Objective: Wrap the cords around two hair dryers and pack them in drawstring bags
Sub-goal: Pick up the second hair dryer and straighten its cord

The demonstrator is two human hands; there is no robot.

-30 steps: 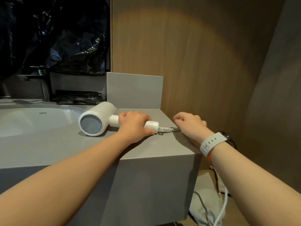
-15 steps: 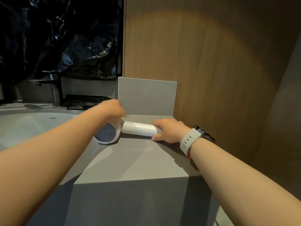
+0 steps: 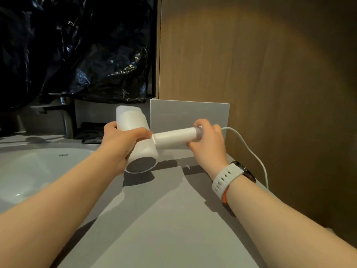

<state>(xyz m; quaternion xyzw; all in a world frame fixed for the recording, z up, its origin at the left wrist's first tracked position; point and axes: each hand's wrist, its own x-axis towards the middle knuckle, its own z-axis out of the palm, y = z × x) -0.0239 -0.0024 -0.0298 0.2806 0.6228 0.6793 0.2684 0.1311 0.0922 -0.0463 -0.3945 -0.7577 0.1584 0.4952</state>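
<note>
From the head view, a smooth white hair dryer (image 3: 142,140) is held clear of the matte grey counter (image 3: 164,219), its shadow lying on the surface below. The left hand (image 3: 119,146) is clenched around the fat cylindrical barrel, whose dark round grille end points down toward the camera. The right hand (image 3: 209,144) grips the far end of the slim tubular handle, which juts rightward from the barrel — fingers curled over it. A thin white cord (image 3: 251,151) loops out just beyond those fingers and drops behind the counter edge, along the brown wood-grain wall (image 3: 270,74). Left of the left hand curves a glossy white basin (image 3: 38,171).
</note>
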